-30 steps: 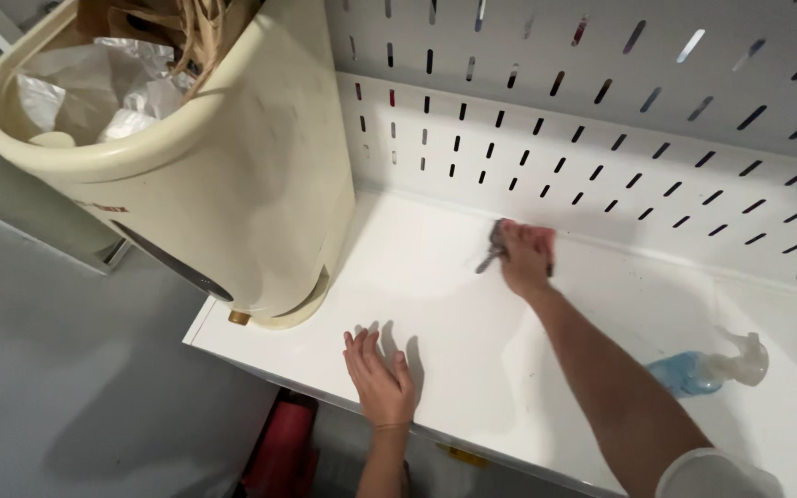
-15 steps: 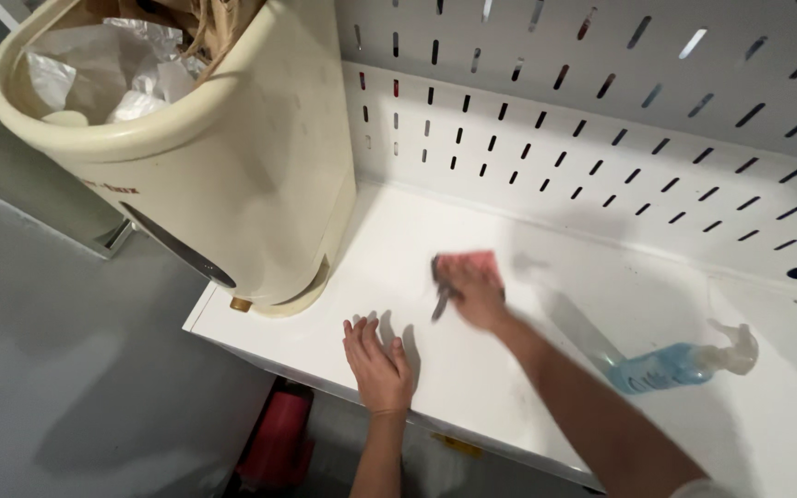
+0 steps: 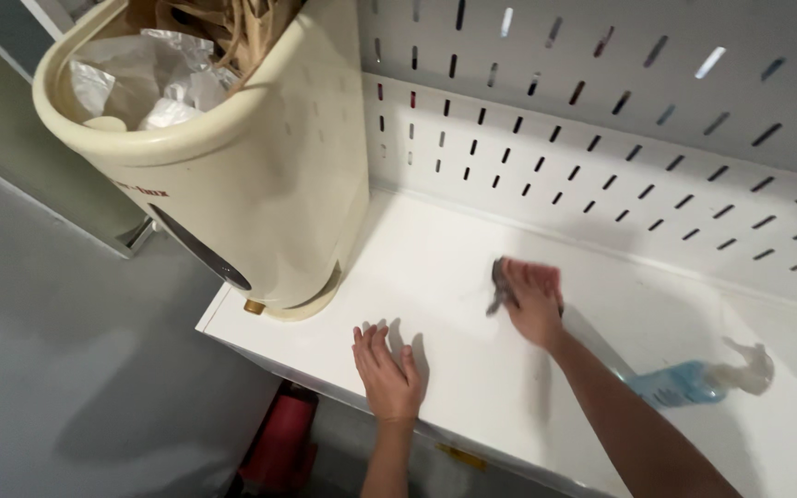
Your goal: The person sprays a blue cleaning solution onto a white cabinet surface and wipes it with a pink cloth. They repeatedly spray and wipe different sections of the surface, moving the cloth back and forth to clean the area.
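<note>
Nearest, the left hand [image 3: 389, 376] lies flat with fingers spread on the white counter [image 3: 435, 267], just in front of the cream plastic bin [image 3: 260, 175]. Beyond it the right hand [image 3: 535, 302], grip pressed on a small dark cloth [image 3: 500, 288], wipes best with firm, overlapping strokes; the blue spray bottle [image 3: 694, 380] lies farther from the bin.

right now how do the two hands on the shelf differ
The left hand lies flat and open, palm down, holding nothing; the right hand is closed over a grey cloth. The left hand sits near the front edge; the right hand is further back, blurred. Both touch the white shelf.
</note>
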